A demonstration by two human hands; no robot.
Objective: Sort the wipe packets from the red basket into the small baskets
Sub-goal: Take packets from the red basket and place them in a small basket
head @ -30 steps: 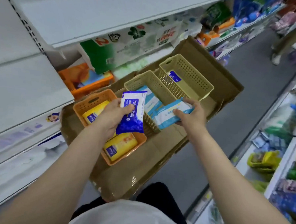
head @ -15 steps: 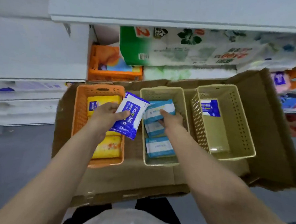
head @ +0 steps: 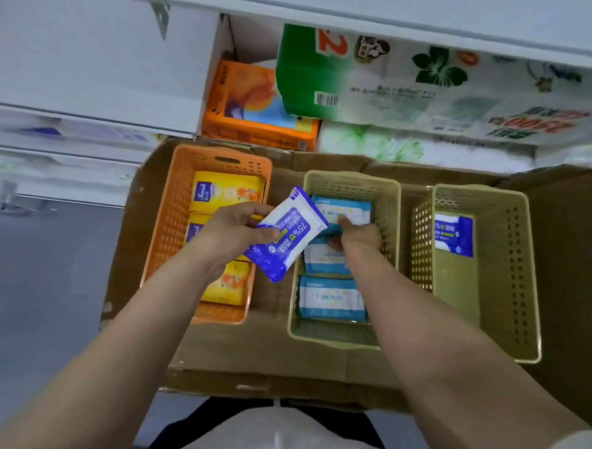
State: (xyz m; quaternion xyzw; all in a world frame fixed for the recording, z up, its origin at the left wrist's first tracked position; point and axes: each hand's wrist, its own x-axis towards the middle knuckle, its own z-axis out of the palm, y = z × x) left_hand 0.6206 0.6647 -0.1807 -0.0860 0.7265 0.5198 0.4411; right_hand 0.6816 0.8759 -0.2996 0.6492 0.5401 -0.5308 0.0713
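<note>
Below, a cardboard box carries three small baskets in a row. Left hand pinches a blue packet, tilted, above the gap between the orange basket on the left and the middle basket. Right hand reaches into the middle basket with fingers curled down on the far light-blue packet; whether it grips it I cannot tell. Two more light-blue packets lie nearer. Yellow packets fill the orange basket. The right basket holds one blue packet at its far end.
</note>
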